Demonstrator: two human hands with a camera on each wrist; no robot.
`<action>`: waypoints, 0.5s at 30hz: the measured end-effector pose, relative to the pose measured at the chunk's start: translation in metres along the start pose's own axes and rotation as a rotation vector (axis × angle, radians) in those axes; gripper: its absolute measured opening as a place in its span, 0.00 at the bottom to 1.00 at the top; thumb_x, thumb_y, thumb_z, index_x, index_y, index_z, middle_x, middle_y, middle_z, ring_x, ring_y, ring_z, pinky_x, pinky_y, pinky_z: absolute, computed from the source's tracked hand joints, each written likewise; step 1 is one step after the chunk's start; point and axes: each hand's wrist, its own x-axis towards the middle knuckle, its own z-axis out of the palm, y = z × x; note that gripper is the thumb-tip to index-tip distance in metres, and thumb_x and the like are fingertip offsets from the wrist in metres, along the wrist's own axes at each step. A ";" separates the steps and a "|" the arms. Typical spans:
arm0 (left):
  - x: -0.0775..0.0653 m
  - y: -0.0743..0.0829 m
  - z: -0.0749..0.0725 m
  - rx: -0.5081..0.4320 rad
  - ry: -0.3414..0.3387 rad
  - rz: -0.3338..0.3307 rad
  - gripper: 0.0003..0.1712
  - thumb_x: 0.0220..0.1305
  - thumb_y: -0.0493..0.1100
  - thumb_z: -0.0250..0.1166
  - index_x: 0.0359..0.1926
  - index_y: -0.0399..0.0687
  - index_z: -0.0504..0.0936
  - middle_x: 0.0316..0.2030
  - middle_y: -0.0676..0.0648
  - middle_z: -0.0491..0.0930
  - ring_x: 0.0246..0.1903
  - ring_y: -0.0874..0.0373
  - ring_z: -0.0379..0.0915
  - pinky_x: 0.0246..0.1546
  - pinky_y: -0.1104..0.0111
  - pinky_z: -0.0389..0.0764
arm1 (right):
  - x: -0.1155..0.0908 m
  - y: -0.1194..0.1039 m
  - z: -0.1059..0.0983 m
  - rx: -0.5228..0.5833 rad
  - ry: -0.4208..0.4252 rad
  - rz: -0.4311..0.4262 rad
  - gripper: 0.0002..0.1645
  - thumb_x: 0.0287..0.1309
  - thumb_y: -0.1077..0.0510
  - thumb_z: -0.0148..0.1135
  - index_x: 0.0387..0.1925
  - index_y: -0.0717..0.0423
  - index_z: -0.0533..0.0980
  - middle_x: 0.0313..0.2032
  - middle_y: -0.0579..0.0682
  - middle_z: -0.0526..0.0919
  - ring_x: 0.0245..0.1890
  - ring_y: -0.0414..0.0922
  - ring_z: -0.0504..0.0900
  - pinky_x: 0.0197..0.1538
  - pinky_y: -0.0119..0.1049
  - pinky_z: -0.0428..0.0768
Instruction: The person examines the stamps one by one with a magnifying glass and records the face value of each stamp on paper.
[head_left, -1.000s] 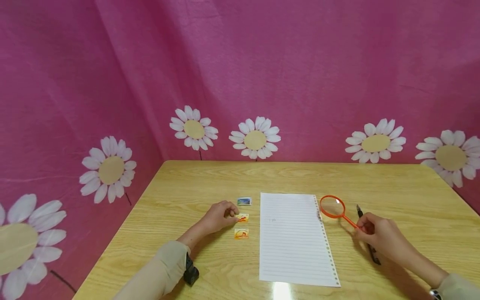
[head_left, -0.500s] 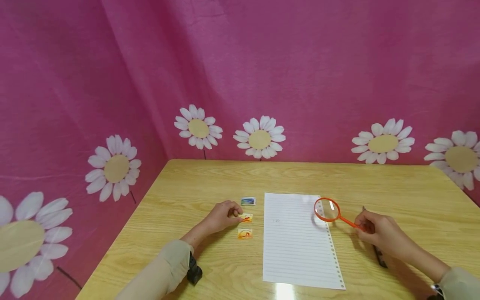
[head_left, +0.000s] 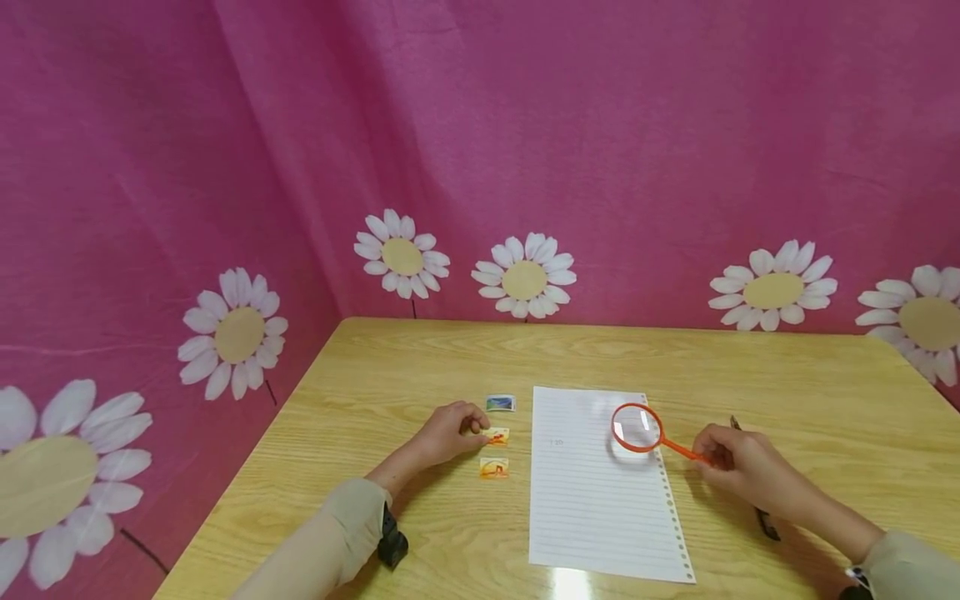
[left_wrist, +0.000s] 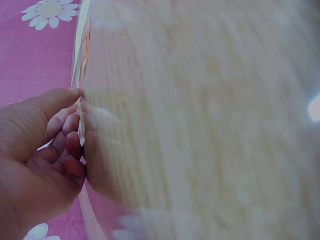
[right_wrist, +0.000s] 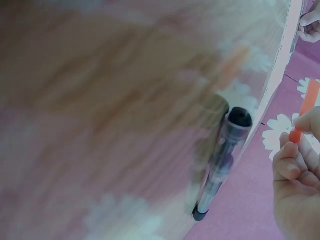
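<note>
Loosely curled, the left hand [head_left: 447, 434] touches the middle card [head_left: 498, 437] of three nearer the left edge of the tabletop [head_left: 397, 358]; the right hand [head_left: 746, 468] pinches an orange magnifying glass [head_left: 666, 441] above lined paper [head_left: 592, 508] between them.

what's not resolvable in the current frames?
Head: middle of the black-and-clear plastic pen, hidden by the right hand.
Head: faint writing on the white lined paper sheet, too small to read surely.
Head: left end of the middle yellow-orange rectangular card, covered by the left hand.
Right wrist: lens of the orange round magnifying glass, cut off by the right edge.
</note>
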 end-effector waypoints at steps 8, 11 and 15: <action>0.001 -0.001 0.001 0.010 0.007 -0.010 0.06 0.61 0.37 0.68 0.38 0.42 0.80 0.32 0.49 0.75 0.32 0.61 0.64 0.34 0.75 0.66 | 0.006 -0.005 0.007 0.017 -0.019 -0.048 0.20 0.37 0.76 0.71 0.28 0.52 0.75 0.21 0.32 0.70 0.23 0.23 0.63 0.22 0.18 0.64; 0.000 0.000 0.000 0.011 0.004 -0.015 0.06 0.61 0.37 0.68 0.38 0.42 0.80 0.32 0.48 0.75 0.32 0.60 0.64 0.34 0.75 0.66 | 0.009 -0.007 0.008 0.022 -0.025 -0.064 0.20 0.37 0.76 0.71 0.28 0.52 0.75 0.21 0.32 0.69 0.22 0.24 0.63 0.22 0.18 0.64; 0.000 0.000 0.000 -0.001 0.001 -0.020 0.07 0.61 0.37 0.68 0.39 0.41 0.81 0.33 0.47 0.76 0.31 0.60 0.64 0.33 0.75 0.66 | 0.014 -0.009 0.012 0.027 -0.031 -0.078 0.20 0.38 0.76 0.71 0.27 0.51 0.74 0.21 0.32 0.69 0.22 0.24 0.63 0.23 0.17 0.64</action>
